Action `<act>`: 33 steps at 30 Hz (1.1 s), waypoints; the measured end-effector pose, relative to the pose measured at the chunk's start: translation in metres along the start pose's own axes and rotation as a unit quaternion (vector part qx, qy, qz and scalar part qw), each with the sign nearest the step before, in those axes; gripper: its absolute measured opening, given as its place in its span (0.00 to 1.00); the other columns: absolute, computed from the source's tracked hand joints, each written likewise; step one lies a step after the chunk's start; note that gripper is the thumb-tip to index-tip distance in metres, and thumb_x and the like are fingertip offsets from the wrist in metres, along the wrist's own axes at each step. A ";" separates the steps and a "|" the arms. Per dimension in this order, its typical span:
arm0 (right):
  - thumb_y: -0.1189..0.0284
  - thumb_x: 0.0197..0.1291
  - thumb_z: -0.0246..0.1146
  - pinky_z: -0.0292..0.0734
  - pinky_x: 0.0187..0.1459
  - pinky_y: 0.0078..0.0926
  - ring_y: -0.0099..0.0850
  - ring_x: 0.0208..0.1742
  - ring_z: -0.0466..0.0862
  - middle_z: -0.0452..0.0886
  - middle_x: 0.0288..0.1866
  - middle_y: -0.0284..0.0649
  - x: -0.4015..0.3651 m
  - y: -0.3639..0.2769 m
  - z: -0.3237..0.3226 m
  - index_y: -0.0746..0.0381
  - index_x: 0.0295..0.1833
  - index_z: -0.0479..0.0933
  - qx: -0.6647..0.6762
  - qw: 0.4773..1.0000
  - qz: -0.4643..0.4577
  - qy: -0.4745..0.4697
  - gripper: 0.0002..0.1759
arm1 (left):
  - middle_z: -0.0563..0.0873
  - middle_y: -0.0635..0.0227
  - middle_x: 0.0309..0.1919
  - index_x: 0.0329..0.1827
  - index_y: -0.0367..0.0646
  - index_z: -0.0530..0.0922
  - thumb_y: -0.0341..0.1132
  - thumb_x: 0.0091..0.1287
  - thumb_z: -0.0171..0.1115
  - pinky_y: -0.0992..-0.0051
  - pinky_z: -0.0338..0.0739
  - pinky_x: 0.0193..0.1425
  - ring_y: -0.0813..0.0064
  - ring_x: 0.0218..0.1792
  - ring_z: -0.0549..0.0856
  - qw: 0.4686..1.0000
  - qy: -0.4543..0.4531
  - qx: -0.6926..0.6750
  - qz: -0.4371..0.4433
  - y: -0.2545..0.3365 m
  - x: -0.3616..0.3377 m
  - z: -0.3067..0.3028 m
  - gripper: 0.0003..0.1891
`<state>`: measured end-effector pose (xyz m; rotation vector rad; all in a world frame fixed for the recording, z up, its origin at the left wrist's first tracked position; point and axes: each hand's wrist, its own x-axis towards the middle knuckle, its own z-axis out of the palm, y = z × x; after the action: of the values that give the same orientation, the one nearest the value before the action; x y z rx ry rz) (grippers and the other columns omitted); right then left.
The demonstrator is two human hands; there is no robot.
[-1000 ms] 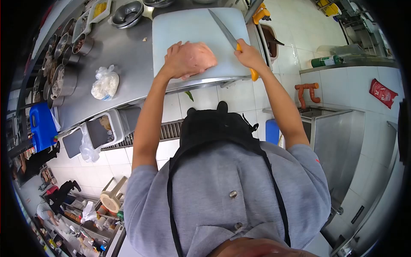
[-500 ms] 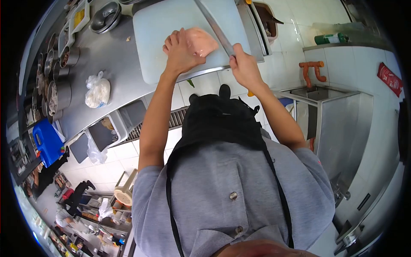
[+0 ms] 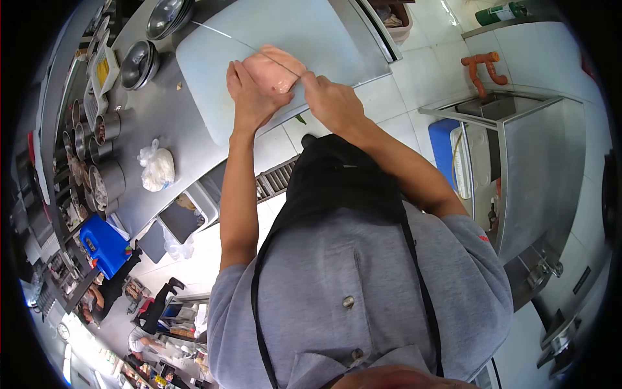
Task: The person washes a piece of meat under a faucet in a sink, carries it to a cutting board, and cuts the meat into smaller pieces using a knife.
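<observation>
Pale board (image 3: 210,87), broad margin beyond the meat (image 3: 264,76), left hand (image 3: 254,104) cupped around it, right hand (image 3: 334,105) around a knife (image 3: 227,35).

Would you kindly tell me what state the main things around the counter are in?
Knife: in the right hand, blade across the meat.
Meat: raw, held by the left hand.
Cutting board: lying flat.
Metal bowls: stacked.
Plastic bag: filled, gathered shut.
Metal pots: uncovered, containing food.
Bin: open.
</observation>
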<state>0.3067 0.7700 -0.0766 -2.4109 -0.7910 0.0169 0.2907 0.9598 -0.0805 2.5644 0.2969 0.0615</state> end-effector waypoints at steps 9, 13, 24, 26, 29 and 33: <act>0.73 0.63 0.55 0.79 0.22 0.44 0.46 0.23 0.84 0.79 0.26 0.46 0.004 0.002 0.008 0.63 0.52 0.68 -0.039 0.999 -0.007 0.012 0.13 | 0.59 0.41 0.70 0.73 0.23 0.49 0.46 0.39 0.82 0.55 0.55 0.76 0.44 0.71 0.58 0.998 0.023 0.013 0.052 -0.004 0.001 0.000 0.64; 0.74 0.62 0.55 0.79 0.21 0.43 0.45 0.21 0.84 0.79 0.24 0.45 0.004 0.004 0.009 0.64 0.51 0.68 -0.047 0.998 -0.018 0.024 0.13 | 0.60 0.42 0.70 0.72 0.23 0.52 0.45 0.39 0.81 0.55 0.54 0.76 0.43 0.71 0.59 0.997 0.044 0.010 0.061 -0.008 0.001 0.004 0.61; 0.74 0.62 0.55 0.80 0.23 0.45 0.48 0.22 0.84 0.79 0.24 0.46 0.003 0.008 0.010 0.63 0.49 0.68 -0.054 0.998 -0.002 -0.010 0.11 | 0.62 0.39 0.66 0.70 0.26 0.55 0.38 0.37 0.75 0.53 0.55 0.74 0.41 0.67 0.60 0.996 0.054 -0.004 0.074 -0.006 0.002 0.001 0.56; 0.75 0.63 0.54 0.81 0.27 0.47 0.50 0.25 0.84 0.79 0.25 0.48 -0.009 0.016 0.015 0.63 0.48 0.67 -0.020 0.999 0.020 -0.023 0.10 | 0.63 0.40 0.64 0.69 0.29 0.55 0.37 0.35 0.73 0.50 0.55 0.72 0.40 0.65 0.61 0.995 0.063 -0.020 0.080 -0.007 -0.003 0.003 0.54; 0.76 0.62 0.54 0.80 0.28 0.49 0.52 0.27 0.84 0.79 0.25 0.48 -0.020 0.022 0.013 0.63 0.48 0.66 -0.030 0.997 0.042 -0.065 0.10 | 0.63 0.41 0.65 0.70 0.29 0.55 0.37 0.35 0.74 0.50 0.56 0.72 0.39 0.66 0.60 0.996 0.054 -0.026 0.067 -0.006 0.001 0.000 0.55; 0.76 0.63 0.53 0.78 0.28 0.52 0.54 0.27 0.84 0.80 0.26 0.51 -0.023 0.013 -0.016 0.63 0.49 0.64 -0.016 0.994 0.034 -0.105 0.10 | 0.63 0.42 0.67 0.72 0.27 0.55 0.38 0.36 0.75 0.53 0.55 0.74 0.41 0.68 0.60 0.996 0.059 -0.036 0.052 -0.010 0.002 0.001 0.57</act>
<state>0.2979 0.7408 -0.0747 -2.4931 -0.8080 0.2915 0.2904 0.9680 -0.0871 2.5071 0.2005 0.2587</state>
